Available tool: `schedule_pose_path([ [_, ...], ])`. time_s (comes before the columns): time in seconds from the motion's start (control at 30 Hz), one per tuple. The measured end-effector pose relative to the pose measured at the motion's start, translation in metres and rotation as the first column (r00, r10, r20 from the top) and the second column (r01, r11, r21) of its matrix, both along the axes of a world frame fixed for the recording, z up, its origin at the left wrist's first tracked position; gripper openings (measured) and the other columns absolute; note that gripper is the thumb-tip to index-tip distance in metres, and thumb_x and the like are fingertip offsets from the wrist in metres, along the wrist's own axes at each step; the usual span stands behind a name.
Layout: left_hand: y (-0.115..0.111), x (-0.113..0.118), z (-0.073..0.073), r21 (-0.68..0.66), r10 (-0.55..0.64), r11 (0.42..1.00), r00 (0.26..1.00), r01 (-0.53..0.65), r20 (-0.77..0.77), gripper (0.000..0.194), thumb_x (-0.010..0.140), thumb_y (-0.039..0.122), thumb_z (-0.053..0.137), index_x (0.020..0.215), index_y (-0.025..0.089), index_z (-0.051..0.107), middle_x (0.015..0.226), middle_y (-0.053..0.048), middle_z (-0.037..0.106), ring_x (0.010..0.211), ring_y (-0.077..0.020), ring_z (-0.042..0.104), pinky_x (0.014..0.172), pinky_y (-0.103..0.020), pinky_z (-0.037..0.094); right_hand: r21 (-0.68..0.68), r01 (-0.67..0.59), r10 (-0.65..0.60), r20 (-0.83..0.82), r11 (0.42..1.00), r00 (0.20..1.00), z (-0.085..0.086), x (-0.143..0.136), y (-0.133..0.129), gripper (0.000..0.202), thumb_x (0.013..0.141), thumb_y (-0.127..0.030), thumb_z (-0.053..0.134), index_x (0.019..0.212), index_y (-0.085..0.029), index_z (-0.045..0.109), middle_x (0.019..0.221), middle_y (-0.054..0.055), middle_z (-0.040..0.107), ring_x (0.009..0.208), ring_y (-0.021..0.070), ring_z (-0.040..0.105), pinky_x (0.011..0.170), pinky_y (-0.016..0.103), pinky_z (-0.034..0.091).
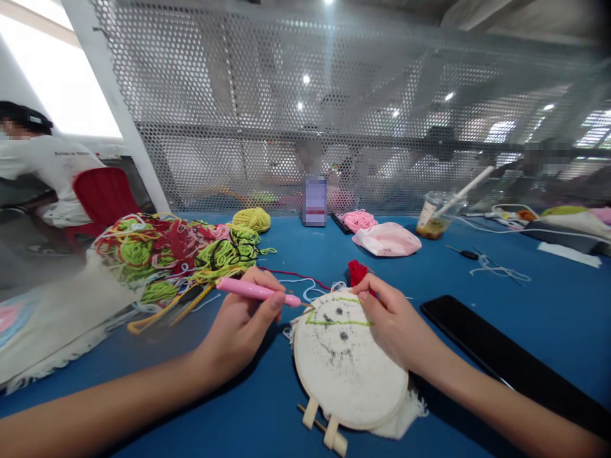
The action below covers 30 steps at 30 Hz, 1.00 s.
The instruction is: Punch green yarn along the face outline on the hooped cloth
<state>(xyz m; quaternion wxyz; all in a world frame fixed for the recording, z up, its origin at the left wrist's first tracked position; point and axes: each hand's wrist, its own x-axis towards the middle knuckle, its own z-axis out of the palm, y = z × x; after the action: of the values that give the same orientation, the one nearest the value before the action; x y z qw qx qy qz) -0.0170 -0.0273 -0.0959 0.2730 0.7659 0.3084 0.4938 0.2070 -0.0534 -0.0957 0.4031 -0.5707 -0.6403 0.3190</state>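
My left hand is closed around a pink punch needle, whose metal tip meets the cloth near the hoop's upper left rim. White cloth is stretched in a round wooden embroidery hoop, tilted, with its screw clamp at the bottom. Green stitched lines and dark drawn marks show on the cloth. My right hand grips the hoop at its upper right edge, the fingertips partly hidden behind it. Just beyond those fingers sits a bundle of red yarn.
Tangled yarn and scissors lie left. A yellow yarn ball, phone, pink yarn, plastic bag and drink cup line the back. A long black object lies right. A person sits far left.
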Motion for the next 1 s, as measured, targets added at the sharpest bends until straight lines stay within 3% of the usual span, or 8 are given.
schedule_pose_path([
  [0.33,0.001,0.000,0.000,0.031,-0.002,1.000,1.000,0.002,-0.027,0.005,0.086,0.019,0.041,0.085,0.020,0.045,0.076,0.001,0.047,0.066,-0.0121,0.048,0.063,-0.028,0.039,-0.008,0.006,-0.006,0.046,1.000,0.999,-0.001,0.000,0.001,0.018,0.085,-0.029,0.033,0.076,-0.020,0.045,0.053,-0.005,0.036,0.045,0.0086,0.032,0.041,0.021,0.024],
  [0.53,0.000,0.001,0.001,0.028,0.003,1.000,0.998,-0.001,-0.068,0.007,0.086,0.017,0.041,0.083,0.020,0.047,0.076,0.000,0.050,0.070,-0.0125,0.049,0.064,-0.027,0.039,0.033,0.002,-0.008,0.208,0.999,0.978,0.003,0.001,0.000,0.021,0.086,-0.029,0.030,0.078,-0.021,0.048,0.054,-0.004,0.045,0.047,0.0099,0.039,0.045,0.022,0.028],
  [0.6,0.001,0.002,0.002,0.014,0.012,1.000,0.996,-0.010,-0.090,0.008,0.086,0.018,0.041,0.082,0.020,0.048,0.077,0.000,0.051,0.071,-0.0124,0.050,0.064,-0.026,0.039,0.055,-0.015,-0.006,0.370,0.998,0.929,0.008,0.004,-0.002,0.023,0.086,-0.030,0.030,0.080,-0.022,0.050,0.053,-0.003,0.048,0.048,0.0113,0.042,0.046,0.024,0.029],
  [0.7,0.000,0.003,0.003,0.001,0.019,1.000,0.990,-0.019,-0.140,0.008,0.085,0.019,0.042,0.081,0.019,0.049,0.078,0.000,0.052,0.072,-0.0118,0.050,0.064,-0.024,0.040,0.172,-0.061,-0.067,0.651,0.983,0.756,0.020,0.004,-0.006,0.026,0.084,-0.037,0.036,0.078,-0.022,0.057,0.068,0.002,0.057,0.061,0.0159,0.050,0.050,0.026,0.030],
  [0.73,0.000,0.003,0.003,0.011,0.011,1.000,0.987,-0.010,-0.159,0.008,0.085,0.019,0.043,0.080,0.019,0.050,0.079,0.000,0.052,0.072,-0.0115,0.050,0.064,-0.024,0.040,0.232,-0.082,-0.105,0.694,0.969,0.713,0.026,0.002,-0.007,0.027,0.083,-0.038,0.039,0.078,-0.022,0.059,0.077,0.004,0.059,0.068,0.0178,0.052,0.053,0.027,0.031],
  [0.8,-0.002,0.004,0.003,0.053,-0.035,0.998,0.982,0.045,-0.187,0.006,0.083,0.017,0.046,0.081,0.018,0.051,0.079,0.000,0.053,0.073,-0.0110,0.051,0.065,-0.023,0.041,0.324,-0.139,-0.129,0.683,0.936,0.719,0.042,-0.008,-0.008,0.027,0.083,-0.038,0.040,0.082,-0.022,0.062,0.092,0.005,0.058,0.081,0.0193,0.052,0.060,0.028,0.035],
  [0.9,-0.005,0.004,0.003,0.093,-0.105,0.987,0.966,0.130,-0.236,0.005,0.082,0.015,0.046,0.083,0.017,0.050,0.078,-0.001,0.054,0.071,-0.0110,0.051,0.065,-0.022,0.043,0.293,-0.310,0.107,0.548,0.905,0.830,0.069,-0.035,-0.004,0.031,0.087,-0.034,0.035,0.082,-0.021,0.062,0.089,0.003,0.059,0.083,0.0145,0.052,0.073,0.027,0.037],
  [1.0,-0.008,0.003,0.002,0.124,-0.075,0.986,0.955,0.115,-0.288,0.006,0.082,0.015,0.044,0.080,0.016,0.050,0.076,-0.001,0.057,0.068,-0.0114,0.053,0.062,-0.022,0.044,0.125,-0.461,0.366,0.445,0.878,0.817,0.088,-0.070,0.013,0.043,0.086,-0.044,0.032,0.073,-0.017,0.062,0.080,0.004,0.062,0.074,0.0136,0.054,0.068,0.026,0.039],
])
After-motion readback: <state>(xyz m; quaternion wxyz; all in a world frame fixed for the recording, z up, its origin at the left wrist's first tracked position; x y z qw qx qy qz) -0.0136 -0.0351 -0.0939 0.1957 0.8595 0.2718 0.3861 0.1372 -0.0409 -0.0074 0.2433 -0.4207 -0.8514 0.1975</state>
